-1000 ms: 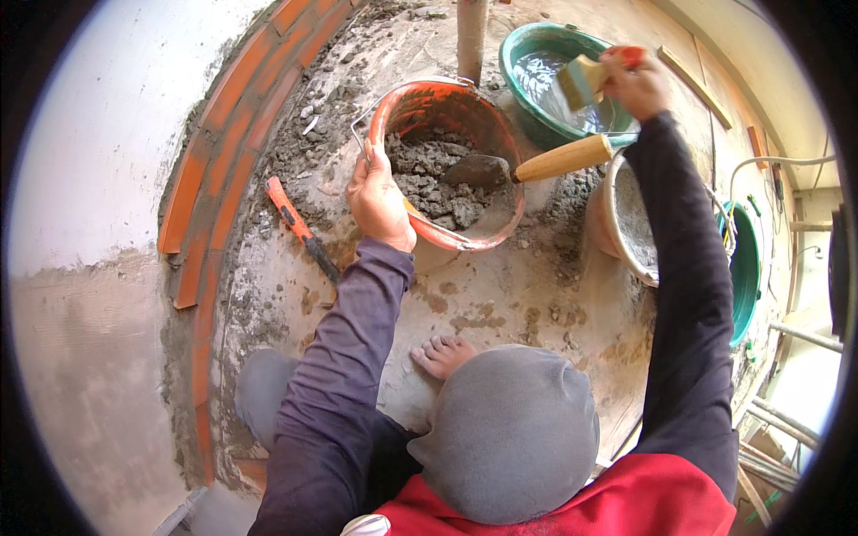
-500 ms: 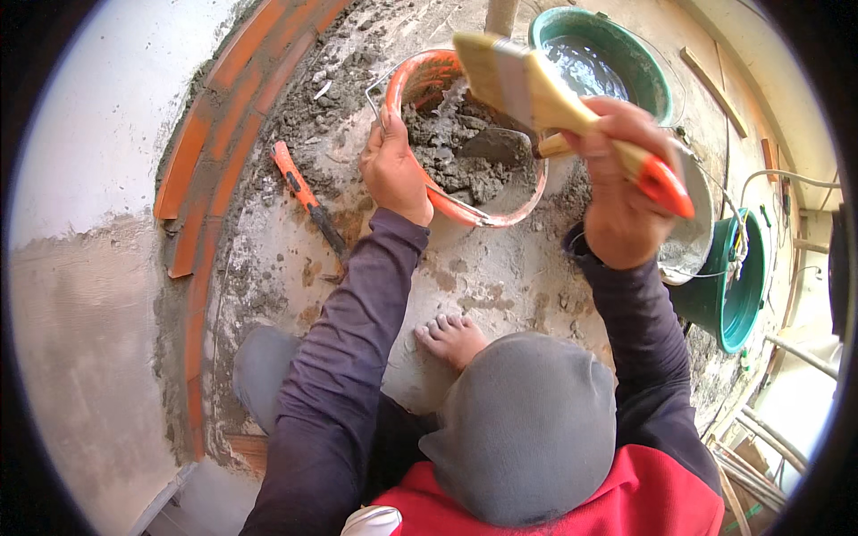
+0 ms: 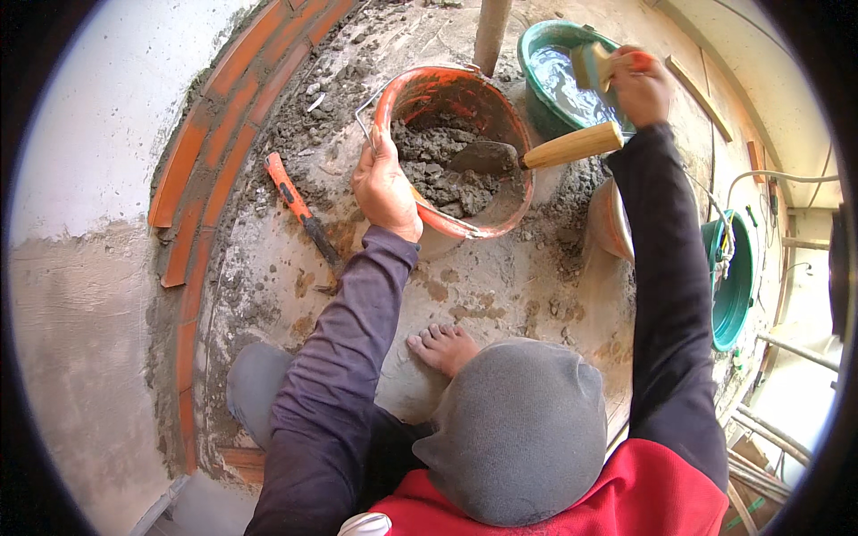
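My left hand (image 3: 382,188) grips the rim of an orange bucket (image 3: 487,223), which holds lumpy grey mortar (image 3: 424,161). A trowel (image 3: 572,146) with a wooden handle rests in that bucket, its blade in the mortar. My right hand (image 3: 642,89) is closed on a brush (image 3: 590,67) with a red-tipped handle, held over the green basin of water (image 3: 536,80). An orange-and-black hammer (image 3: 295,201) lies on the floor left of the orange bucket, near my left forearm.
Curved orange brick courses (image 3: 232,125) run along the white wall (image 3: 89,143). A post (image 3: 492,31) stands behind the buckets. A pale bucket (image 3: 608,219) and another green bucket (image 3: 733,277) are at the right, with cables and poles (image 3: 795,348). My bare foot (image 3: 442,348) is on the floor.
My right hand, brush in it, has swung from close above the orange bucket back out to the water basin. My left hand stays on the bucket rim.
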`<move>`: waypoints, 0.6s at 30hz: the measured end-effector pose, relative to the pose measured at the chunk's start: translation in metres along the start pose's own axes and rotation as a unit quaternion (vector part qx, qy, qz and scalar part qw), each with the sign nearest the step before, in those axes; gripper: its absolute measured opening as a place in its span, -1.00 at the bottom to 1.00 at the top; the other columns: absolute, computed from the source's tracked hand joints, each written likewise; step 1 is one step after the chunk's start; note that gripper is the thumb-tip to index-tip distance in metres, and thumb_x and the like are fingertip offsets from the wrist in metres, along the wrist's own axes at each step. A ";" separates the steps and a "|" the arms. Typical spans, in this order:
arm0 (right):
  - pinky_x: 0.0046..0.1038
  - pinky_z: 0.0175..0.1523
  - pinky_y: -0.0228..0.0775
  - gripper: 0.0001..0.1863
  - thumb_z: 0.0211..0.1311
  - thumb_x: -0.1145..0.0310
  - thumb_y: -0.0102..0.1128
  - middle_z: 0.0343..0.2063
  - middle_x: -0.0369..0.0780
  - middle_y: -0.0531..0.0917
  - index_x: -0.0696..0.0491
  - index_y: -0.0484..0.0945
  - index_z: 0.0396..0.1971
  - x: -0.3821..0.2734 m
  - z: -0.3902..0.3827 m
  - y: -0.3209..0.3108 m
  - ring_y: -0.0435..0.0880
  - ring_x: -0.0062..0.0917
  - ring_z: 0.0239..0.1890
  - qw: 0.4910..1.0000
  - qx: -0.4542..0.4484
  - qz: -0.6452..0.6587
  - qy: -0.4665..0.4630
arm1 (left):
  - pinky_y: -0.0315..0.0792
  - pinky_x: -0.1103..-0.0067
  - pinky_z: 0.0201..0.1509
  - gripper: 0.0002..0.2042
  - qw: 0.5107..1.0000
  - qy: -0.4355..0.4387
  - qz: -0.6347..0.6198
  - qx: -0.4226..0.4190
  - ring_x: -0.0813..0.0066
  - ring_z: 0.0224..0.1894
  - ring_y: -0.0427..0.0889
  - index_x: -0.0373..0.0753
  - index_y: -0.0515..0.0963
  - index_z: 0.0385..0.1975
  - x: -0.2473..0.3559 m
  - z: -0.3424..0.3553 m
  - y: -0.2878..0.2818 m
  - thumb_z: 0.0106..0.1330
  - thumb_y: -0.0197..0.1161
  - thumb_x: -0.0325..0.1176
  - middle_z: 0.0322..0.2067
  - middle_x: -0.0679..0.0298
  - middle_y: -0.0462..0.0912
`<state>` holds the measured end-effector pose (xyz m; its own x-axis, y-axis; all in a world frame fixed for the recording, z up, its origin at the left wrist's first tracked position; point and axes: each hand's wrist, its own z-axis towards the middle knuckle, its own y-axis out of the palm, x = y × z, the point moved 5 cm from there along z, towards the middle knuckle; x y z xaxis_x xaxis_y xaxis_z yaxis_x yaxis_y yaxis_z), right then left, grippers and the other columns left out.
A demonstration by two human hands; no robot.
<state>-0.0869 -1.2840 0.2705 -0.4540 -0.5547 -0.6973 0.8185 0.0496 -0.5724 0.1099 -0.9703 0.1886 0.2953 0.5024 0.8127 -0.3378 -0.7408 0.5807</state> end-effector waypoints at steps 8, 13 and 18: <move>-0.49 -0.28 0.51 -0.68 0.16 0.06 0.18 -0.39 -0.19 0.68 0.00 0.63 -0.29 0.028 0.016 -0.008 0.68 -0.56 -0.39 0.996 -0.074 -0.018 0.053 | 0.04 0.56 0.34 -0.55 0.998 -0.008 0.051 -0.018 0.45 0.22 0.31 -0.51 0.33 0.12 -0.002 -0.004 -0.007 0.43 -0.03 -0.22 0.13 0.07 0.41; -0.51 -0.28 0.59 -0.80 0.25 0.36 0.11 -0.27 -0.09 0.61 0.19 0.56 -0.26 -0.148 -0.073 -0.069 0.67 -0.42 -0.33 0.960 0.043 0.269 -0.068 | 0.07 0.75 -0.38 -0.69 0.999 -0.008 0.042 -0.003 0.81 -0.46 0.17 -0.38 0.52 -0.08 -0.004 -0.004 -0.009 0.42 0.02 -0.26 -0.48 0.54 0.38; -0.49 -0.15 0.44 -0.95 0.16 0.57 0.15 -0.32 -0.13 0.60 0.17 0.51 -0.36 -0.140 -0.147 0.031 0.58 -0.50 -0.32 0.961 -0.155 0.214 -0.077 | -0.01 0.73 -0.46 -0.74 1.000 0.004 0.018 -0.011 0.80 -0.52 0.09 -0.30 0.53 -0.30 -0.006 -0.006 0.002 0.43 0.01 -0.24 -0.58 0.58 0.29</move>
<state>-0.0498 -1.0831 0.2867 -0.0225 -0.5442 -0.8386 0.7633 0.5324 -0.3660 0.1017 -0.9722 0.1849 0.2761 0.4795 0.8330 -0.3677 -0.7481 0.5524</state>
